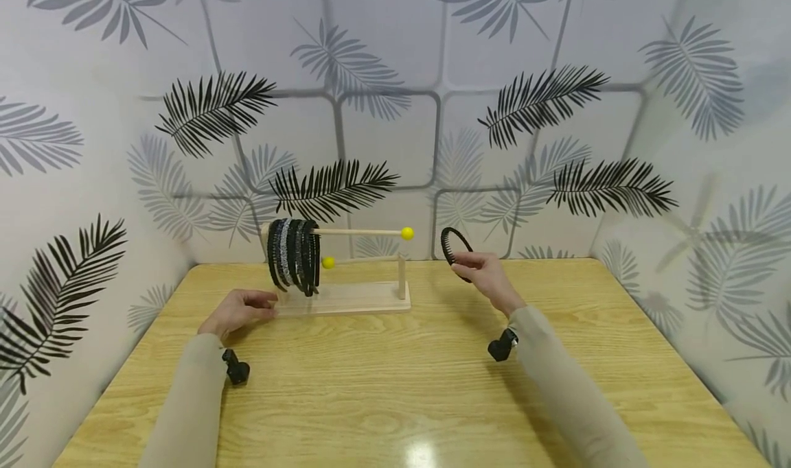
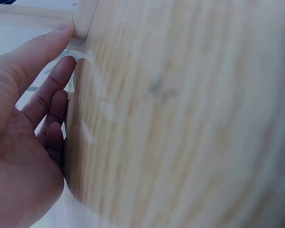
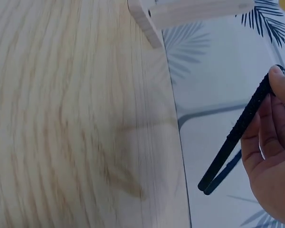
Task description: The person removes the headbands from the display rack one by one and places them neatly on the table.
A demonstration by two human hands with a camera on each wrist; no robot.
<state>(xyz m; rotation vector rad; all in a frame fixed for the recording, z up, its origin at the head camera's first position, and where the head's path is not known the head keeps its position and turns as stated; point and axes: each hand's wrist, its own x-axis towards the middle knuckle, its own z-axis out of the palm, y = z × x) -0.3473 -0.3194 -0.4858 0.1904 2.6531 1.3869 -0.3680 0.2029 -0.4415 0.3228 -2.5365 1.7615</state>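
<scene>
A wooden headband stand [image 1: 361, 303] has two rods tipped with yellow balls. Several black and grey headbands [image 1: 294, 255] hang bunched at the left end of its upper rod. My left hand [image 1: 242, 310] holds the left end of the stand's base; in the left wrist view the thumb [image 2: 40, 52] lies on the base's corner, and the index finger is hidden. To the right of the stand, apart from it, my right hand [image 1: 485, 276] pinches a black headband [image 1: 457, 248] above the table. Small bumps show along this headband [image 3: 247, 116] in the right wrist view.
The stand sits near the back edge of a light wooden table [image 1: 371, 392]. Close behind is a wall covering [image 1: 389, 138] with leaf patterns, which also runs along both sides. A short upright post [image 1: 402, 277] carries the lower rod at the stand's right end.
</scene>
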